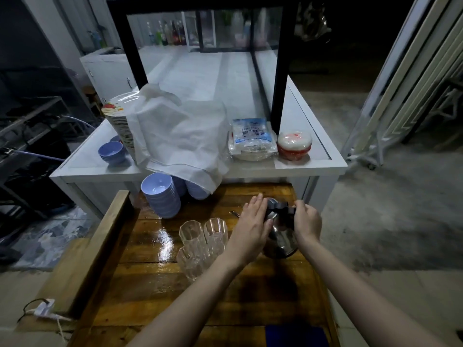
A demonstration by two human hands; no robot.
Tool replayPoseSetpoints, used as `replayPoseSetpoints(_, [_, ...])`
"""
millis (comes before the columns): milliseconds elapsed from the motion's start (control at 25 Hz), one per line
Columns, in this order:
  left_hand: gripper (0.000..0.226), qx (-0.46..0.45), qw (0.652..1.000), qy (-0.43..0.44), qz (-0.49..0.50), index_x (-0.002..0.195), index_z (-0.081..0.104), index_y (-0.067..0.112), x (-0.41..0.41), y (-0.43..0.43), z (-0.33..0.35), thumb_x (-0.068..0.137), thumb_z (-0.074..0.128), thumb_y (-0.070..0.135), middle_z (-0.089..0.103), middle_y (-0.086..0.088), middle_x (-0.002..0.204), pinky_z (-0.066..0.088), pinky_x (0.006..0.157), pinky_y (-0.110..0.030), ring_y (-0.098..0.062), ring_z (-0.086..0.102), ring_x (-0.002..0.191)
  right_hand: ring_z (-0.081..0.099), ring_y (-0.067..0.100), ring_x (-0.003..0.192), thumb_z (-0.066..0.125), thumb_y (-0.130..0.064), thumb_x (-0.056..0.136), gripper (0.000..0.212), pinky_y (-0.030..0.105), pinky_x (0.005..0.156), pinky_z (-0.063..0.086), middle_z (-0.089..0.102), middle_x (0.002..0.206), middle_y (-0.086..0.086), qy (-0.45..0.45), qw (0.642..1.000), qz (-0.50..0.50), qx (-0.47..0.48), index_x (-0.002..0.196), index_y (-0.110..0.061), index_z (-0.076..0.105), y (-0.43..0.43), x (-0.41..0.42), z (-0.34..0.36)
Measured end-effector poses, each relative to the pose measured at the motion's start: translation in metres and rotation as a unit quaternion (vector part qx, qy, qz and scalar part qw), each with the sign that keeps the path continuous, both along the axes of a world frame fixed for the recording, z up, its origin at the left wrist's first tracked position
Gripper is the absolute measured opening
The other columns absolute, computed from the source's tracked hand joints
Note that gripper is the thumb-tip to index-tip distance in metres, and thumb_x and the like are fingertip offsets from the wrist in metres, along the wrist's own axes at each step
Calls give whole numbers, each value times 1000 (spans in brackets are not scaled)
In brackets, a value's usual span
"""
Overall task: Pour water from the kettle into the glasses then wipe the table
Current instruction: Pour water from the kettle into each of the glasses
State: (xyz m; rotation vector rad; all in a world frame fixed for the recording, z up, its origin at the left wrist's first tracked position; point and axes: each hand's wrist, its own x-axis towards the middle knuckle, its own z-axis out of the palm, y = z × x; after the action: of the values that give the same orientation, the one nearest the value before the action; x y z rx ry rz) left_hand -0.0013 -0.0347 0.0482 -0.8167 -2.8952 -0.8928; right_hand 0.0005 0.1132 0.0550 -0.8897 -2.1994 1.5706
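A steel kettle (281, 237) with a black lid and handle stands on the glossy wooden table (140, 291). My left hand (253, 221) lies flat against the kettle's left side and lid, fingers together. My right hand (307, 220) is closed on the black handle at the kettle's right. Just left of the kettle stand three clear ribbed glasses (200, 242) in a tight cluster. Whether they hold water cannot be told. A blue cloth (297, 336) lies at the table's near edge.
Stacks of blue bowls (160, 194) stand at the table's far left. Behind is a white counter (310, 166) with stacked plates (120, 121), a white cloth (180, 136), a packet (251, 132) and a red-white container (294, 145). A wet sheen (164, 242) shows beside the glasses.
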Motion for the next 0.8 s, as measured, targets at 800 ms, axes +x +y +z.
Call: replayPoseSetpoints(800, [64, -203, 968, -28, -141, 154, -1, 12, 21, 52, -63, 104, 25, 43, -8, -5, 163, -4, 123, -35, -17, -14, 149, 58, 26, 89, 46, -26, 97, 25, 38, 78, 50, 61, 93, 11, -77, 991, 105, -1, 91, -12, 65, 62, 74, -117])
